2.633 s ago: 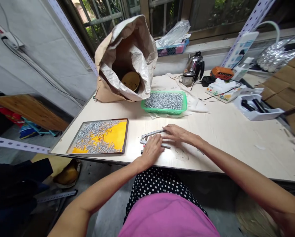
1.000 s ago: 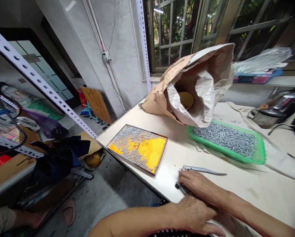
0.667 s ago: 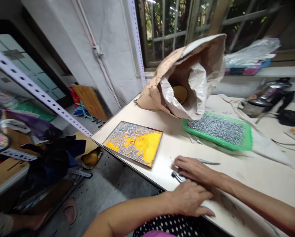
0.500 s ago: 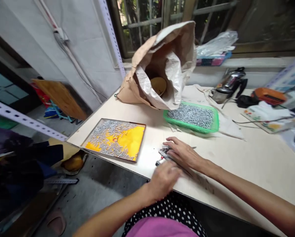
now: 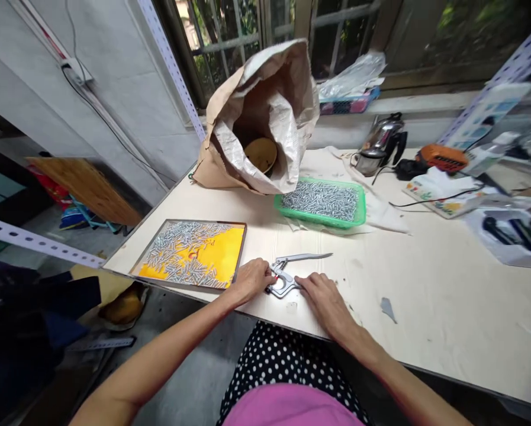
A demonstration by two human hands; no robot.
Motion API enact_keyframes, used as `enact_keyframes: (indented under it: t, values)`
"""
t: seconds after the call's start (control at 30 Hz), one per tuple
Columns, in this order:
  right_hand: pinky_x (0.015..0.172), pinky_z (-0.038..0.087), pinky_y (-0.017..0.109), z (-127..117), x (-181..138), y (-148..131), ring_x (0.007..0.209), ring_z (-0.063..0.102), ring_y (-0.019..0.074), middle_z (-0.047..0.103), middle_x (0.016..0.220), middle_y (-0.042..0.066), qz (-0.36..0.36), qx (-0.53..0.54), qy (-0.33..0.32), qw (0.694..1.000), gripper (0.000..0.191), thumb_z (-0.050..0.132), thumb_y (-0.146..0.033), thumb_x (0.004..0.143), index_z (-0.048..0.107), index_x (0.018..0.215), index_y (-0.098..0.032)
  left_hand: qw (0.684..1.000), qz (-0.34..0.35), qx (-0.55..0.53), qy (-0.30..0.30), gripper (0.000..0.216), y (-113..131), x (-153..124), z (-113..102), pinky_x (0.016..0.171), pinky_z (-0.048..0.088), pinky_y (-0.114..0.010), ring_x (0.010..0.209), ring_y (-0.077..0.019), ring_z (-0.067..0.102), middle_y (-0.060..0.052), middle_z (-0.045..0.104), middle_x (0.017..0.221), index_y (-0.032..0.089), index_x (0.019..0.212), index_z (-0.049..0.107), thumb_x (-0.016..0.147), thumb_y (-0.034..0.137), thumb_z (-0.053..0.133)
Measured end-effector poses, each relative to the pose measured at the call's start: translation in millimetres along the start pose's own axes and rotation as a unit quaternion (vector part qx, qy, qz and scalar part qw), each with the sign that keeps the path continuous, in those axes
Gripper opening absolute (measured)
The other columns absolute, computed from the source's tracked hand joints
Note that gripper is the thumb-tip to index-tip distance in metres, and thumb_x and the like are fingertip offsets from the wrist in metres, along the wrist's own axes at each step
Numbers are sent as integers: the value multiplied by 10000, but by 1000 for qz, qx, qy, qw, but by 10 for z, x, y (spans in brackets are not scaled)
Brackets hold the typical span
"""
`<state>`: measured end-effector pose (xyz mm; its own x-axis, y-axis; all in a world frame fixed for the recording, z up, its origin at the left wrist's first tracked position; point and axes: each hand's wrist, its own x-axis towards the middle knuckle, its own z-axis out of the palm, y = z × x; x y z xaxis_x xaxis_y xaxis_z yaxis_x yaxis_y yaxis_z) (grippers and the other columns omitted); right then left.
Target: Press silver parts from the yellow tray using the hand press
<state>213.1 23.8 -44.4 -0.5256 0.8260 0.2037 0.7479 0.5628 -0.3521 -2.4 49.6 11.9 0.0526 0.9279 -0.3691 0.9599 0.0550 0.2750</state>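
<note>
Silver pliers (image 5: 285, 286) with a rounded, gapped head and a spring between the handles lie on the table near its front edge. Their handles are spread apart, and the upper one points right with its end free. My left hand (image 5: 250, 278) is closed, thumb and fingers pinched at the left end of the pliers' head, beside a small red part. Whether a small piece is also between those fingertips is hidden. My right hand (image 5: 325, 299) is closed around the lower handle, covering most of it. Left of my hands is a shallow tray (image 5: 246, 239) with small metal pins over a yellow bottom.
A green basket (image 5: 358, 220) full of similar metal pins stands behind my hands. Beside it leans a large open paper sack (image 5: 223, 112) with a round scoop-like thing inside. A metal pot (image 5: 383, 142), an orange tool (image 5: 443, 157) and a white tray (image 5: 500, 251) are at right.
My left hand has moved from in front of the pliers to their head's left end. My right hand has shifted from on top of the pliers to the lower handle. The view has turned right.
</note>
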Motion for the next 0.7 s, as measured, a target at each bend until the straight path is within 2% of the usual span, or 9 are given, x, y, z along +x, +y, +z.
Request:
enact_keyframes:
  t: [0.17, 0.3, 0.4, 0.5, 0.6, 0.63, 0.7]
  values:
    - [725, 378, 318, 89, -5, -18, 841, 513, 206, 577, 914, 53, 12, -22, 40, 999, 241, 490, -163, 959, 618, 1151, -230, 988, 128, 81, -9, 116, -29, 28, -55, 786, 429, -265, 960, -212, 623, -80, 686, 972, 165, 881, 676, 858, 184, 564]
    - [714, 373, 312, 112, -47, -14, 822, 519, 200, 577, 895, 42, 12, -40, 82, 996, 257, 495, -124, 946, 618, 1131, -252, 989, 112, 95, -7, 133, -100, -46, -58, 773, 436, -264, 922, -208, 630, -84, 680, 957, 155, 881, 668, 857, 157, 537]
    - [702, 373, 309, 158, -61, 2, 800, 524, 194, 575, 876, 32, 2, -50, 117, 992, 252, 503, -134, 944, 613, 1126, -268, 989, 111, 97, 21, 136, 11, -12, -238, 763, 442, -266, 900, -207, 635, -76, 676, 944, 160, 875, 669, 868, 161, 533]
    - [682, 367, 308, 235, -42, 22, 774, 527, 191, 574, 853, 28, -2, -62, 145, 987, 237, 501, -142, 946, 621, 1103, -273, 978, 157, 94, 97, 160, 391, 111, -631, 759, 449, -269, 883, -199, 627, -78, 662, 958, 155, 913, 660, 918, 186, 504]
    - [670, 363, 316, 305, -48, 50, 757, 528, 196, 573, 832, 34, 1, -65, 162, 985, 255, 467, -137, 955, 636, 1093, -269, 945, 197, 94, 244, 231, 840, 194, -987, 810, 449, -275, 978, -200, 600, -90, 634, 1059, 157, 1026, 637, 982, 196, 413]
    - [667, 364, 319, 322, -64, 65, 757, 530, 199, 574, 834, 39, -4, -62, 161, 985, 265, 452, -142, 961, 638, 1104, -266, 934, 207, 89, 277, 223, 933, 204, -1041, 818, 449, -266, 1015, -196, 591, -87, 622, 1110, 171, 1093, 621, 983, 203, 430]
    - [656, 367, 320, 349, -103, 109, 755, 534, 202, 578, 841, 49, -22, -49, 153, 987, 280, 427, -166, 974, 638, 1134, -259, 924, 228, 91, 292, 217, 957, 199, -1023, 809, 452, -249, 1036, -186, 585, -67, 622, 1113, 201, 1134, 611, 984, 259, 466]
